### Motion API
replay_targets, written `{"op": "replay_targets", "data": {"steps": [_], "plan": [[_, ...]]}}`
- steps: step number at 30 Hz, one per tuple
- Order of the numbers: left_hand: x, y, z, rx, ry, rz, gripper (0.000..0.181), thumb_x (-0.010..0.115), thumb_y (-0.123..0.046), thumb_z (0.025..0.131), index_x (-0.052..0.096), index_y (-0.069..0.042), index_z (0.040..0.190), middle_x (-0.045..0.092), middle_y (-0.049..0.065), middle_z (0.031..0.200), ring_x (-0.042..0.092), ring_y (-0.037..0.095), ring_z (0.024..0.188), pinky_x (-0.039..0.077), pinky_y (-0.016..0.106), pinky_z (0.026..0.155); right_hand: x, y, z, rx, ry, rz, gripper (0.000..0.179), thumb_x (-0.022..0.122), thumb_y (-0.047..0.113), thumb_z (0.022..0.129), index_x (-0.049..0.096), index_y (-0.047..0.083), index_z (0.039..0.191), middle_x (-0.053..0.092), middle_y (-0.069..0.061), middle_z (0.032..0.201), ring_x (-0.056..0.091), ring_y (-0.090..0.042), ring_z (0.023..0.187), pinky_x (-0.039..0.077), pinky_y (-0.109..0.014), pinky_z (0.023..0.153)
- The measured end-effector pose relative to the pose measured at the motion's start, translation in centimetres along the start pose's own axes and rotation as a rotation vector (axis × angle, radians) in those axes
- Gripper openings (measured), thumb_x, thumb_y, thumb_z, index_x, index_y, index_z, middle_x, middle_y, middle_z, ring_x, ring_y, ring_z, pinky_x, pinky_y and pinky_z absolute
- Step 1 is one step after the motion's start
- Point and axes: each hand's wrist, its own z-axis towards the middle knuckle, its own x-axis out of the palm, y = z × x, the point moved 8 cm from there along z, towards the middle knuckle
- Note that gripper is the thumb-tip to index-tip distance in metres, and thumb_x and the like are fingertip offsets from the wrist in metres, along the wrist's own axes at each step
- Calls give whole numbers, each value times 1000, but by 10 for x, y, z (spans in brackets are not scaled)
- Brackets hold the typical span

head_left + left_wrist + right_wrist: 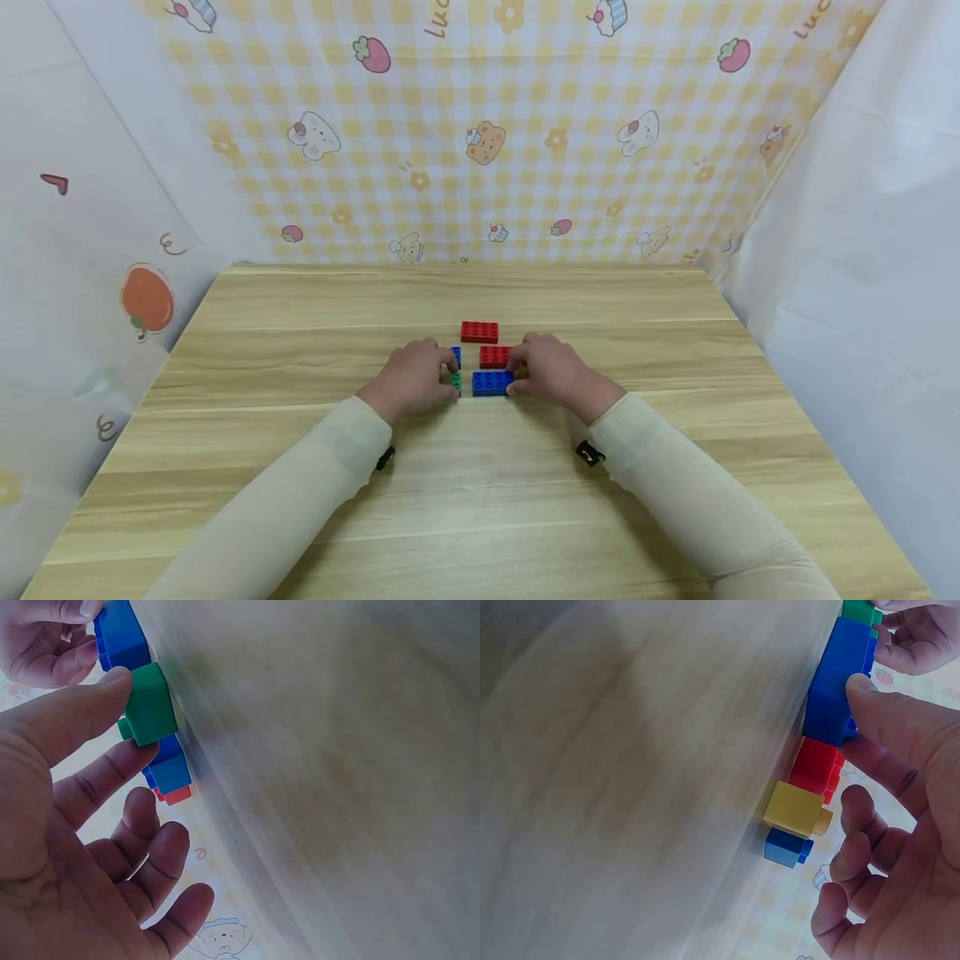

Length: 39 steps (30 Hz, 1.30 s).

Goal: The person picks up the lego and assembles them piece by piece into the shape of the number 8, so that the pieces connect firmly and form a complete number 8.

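My left hand (416, 381) pinches a green toy brick (152, 705) between thumb and index finger, its other fingers loosely bent. Across a narrow gap, my right hand (553, 372) pinches the near end of a long blue brick (491, 384) with thumb and index finger. Both bricks are at the table surface, studs up. Just behind the green brick is another blue brick (456, 355), partly hidden by the left hand. A red brick (493, 357) lies behind the long blue one, its right end covered by the right hand.
A second red brick (479, 332) lies farthest back. Beside the right hand, a yellow brick (791, 808) and a small blue brick (784, 847) show in the right wrist view; the hand hides them from the head view. A patterned cloth (525, 183) hangs behind the wooden table (495, 500).
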Motion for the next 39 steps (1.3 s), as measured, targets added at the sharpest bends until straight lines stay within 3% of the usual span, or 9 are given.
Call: {"op": "replay_targets", "data": {"steps": [14,24,39], "plan": [[-7,-6,0,25,-38,-20,29,81,-34,94,74,-18,116,63,5,117,54,30,116,44,51,102,0,0,0,21,20,18,24,88,33,88,77,18,103,63,2,96,55,-22,91,49,-40,80],[-11,-13,-1,30,-49,-76,30,80,-35,94,74,-18,118,61,4,113,54,26,105,44,48,97,0,0,1,24,19,16,24,88,33,88,77,17,103,63,2,95,54,-22,90,49,-39,80],[-5,-18,6,41,-55,-87,31,80,-37,94,74,-19,119,63,5,121,56,28,114,46,49,100,0,1,1,11,12,5,26,88,34,87,77,16,102,62,1,93,54,-21,88,48,-38,76]]}}
